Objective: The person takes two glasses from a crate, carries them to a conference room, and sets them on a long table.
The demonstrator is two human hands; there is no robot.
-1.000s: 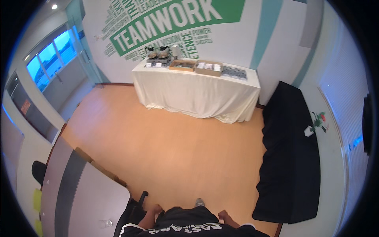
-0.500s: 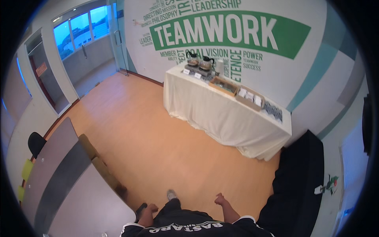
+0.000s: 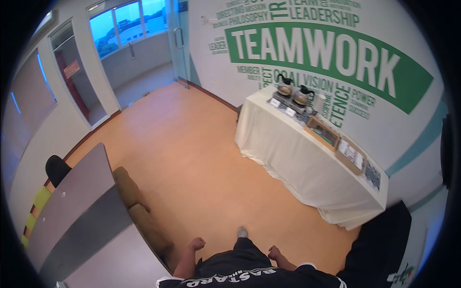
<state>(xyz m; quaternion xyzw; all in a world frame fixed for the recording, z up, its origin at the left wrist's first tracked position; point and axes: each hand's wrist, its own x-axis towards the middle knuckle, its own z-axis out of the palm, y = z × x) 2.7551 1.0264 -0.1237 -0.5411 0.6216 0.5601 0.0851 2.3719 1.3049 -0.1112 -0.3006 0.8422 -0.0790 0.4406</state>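
Observation:
My left hand [image 3: 197, 244] hangs at my side with its fingers loosely curled in. It is nearest to the brown chairs [image 3: 139, 216] along the meeting table [image 3: 89, 185], apart from them. Over on the other side, my right hand [image 3: 274, 252] is low beside my dark trousers, also curled, and touches nothing. I see nothing held in either hand. One light shoe [image 3: 242, 232] shows ahead of my body on the orange-brown floor [image 3: 192, 168].
A cloth-covered table [image 3: 283, 144] along the right wall bears two coffee pots [image 3: 301, 97], a wooden box [image 3: 322, 133] and a tray of white packets [image 3: 350, 154]. A black-covered piece [image 3: 379, 240] stands at lower right. A glass door [image 3: 179, 45] is at the back.
My view has turned left and come forward, so the cloth-covered table sits farther right. My left hand has swung forward, and my right hand has drawn back toward my body.

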